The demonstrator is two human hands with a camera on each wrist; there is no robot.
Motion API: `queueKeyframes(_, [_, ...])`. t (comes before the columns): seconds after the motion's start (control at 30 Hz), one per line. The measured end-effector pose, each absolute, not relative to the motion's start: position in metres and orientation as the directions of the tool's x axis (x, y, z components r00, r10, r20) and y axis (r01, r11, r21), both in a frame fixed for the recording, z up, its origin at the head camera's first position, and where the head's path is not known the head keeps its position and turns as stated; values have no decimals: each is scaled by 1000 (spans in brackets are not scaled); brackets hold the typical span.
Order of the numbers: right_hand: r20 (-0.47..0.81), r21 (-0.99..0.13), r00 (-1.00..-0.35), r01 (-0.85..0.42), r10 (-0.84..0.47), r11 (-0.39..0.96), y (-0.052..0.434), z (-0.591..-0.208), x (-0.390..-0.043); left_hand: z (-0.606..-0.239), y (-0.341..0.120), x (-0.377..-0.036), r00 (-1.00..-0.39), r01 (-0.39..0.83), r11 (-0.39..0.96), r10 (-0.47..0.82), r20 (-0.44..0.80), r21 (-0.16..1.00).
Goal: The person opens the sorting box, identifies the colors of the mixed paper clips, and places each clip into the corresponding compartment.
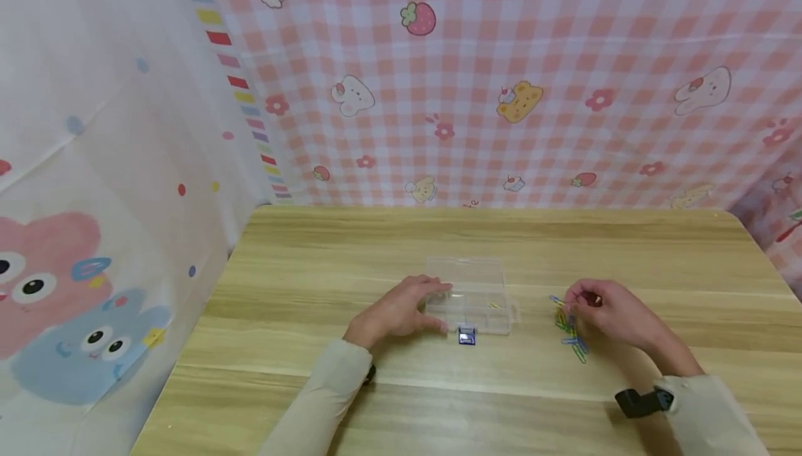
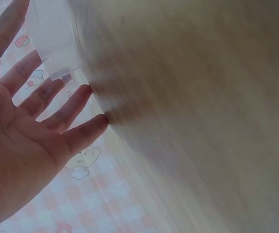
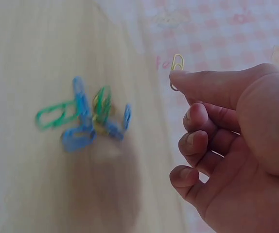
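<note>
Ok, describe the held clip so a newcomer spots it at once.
On the table, find the clear box; to its right is the right hand. It pinches the yellow clip; unlike the piled clips, this one is held up.

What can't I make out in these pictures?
Head view: the clear box's left side, partly hidden by the left hand.
Head view: what the blue-edged item is; too small.
Left wrist view: the rest of the clear box, cut off at the top edge.
Right wrist view: how many clips the pile holds; blurred and overlapping.
</note>
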State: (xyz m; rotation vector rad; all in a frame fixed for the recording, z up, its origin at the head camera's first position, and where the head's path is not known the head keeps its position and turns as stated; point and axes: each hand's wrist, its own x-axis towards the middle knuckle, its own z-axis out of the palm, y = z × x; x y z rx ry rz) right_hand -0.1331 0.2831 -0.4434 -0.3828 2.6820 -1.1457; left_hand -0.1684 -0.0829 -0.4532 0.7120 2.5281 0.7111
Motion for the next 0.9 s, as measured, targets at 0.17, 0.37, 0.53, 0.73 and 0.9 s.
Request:
queueKeyframes(0.17, [-60, -734, -944, -178, -324, 655, 270, -435, -137, -454, -83, -168, -782, 358, 735, 573, -245, 576])
queueKeyframes(0.37, [-36, -745, -940, -201, -340, 636, 254, -430, -144, -453, -83, -168, -785, 361, 737, 571, -242, 571])
queueKeyframes(0.53, [-33, -746, -941, -200, -335, 635, 241, -428, -151, -453, -83, -168, -784, 358, 733, 572, -239, 579])
queueKeyframes(0.73, [-32, -754, -938, -203, -344, 625, 224, -427, -157, -454, -83, -168, -784, 356, 730, 573, -238, 583])
queueKeyframes(0.9, [-9, -761, -930, -231, -367, 606, 215, -427, -159, -455, -84, -168, -785, 356, 730, 572, -236, 583])
